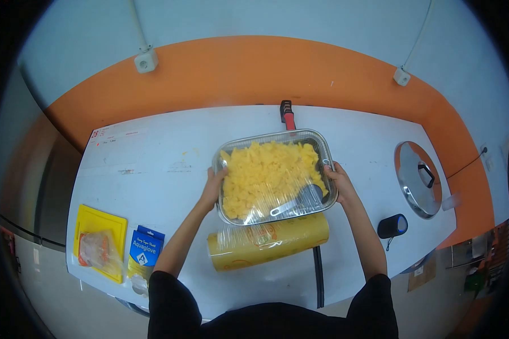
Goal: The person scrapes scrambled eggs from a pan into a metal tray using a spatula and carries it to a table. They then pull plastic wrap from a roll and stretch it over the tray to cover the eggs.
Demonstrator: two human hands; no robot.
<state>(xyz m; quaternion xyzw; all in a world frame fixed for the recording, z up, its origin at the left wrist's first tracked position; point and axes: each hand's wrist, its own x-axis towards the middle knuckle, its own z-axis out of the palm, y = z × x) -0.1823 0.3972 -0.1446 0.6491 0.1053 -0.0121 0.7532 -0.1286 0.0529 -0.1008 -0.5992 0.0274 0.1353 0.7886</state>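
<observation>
Both my hands hold a rectangular metal tray filled with small yellow chunks of food. Clear cling film stretches shiny over its near part. At the tray's left side my left hand is closed on the edge. Opposite it, my right hand grips the right side, thumb over the rim. Under the film, near the right front corner, lies a dark rounded utensil, its kind unclear. Just in front of the tray a large yellow roll of cling film rests on the white table.
A knife sharpener with a red handle lies behind the tray. To the right are a steel lid and a black speaker. A yellow cutting board, bagged item and blue glove packet sit left. A black strip lies in front.
</observation>
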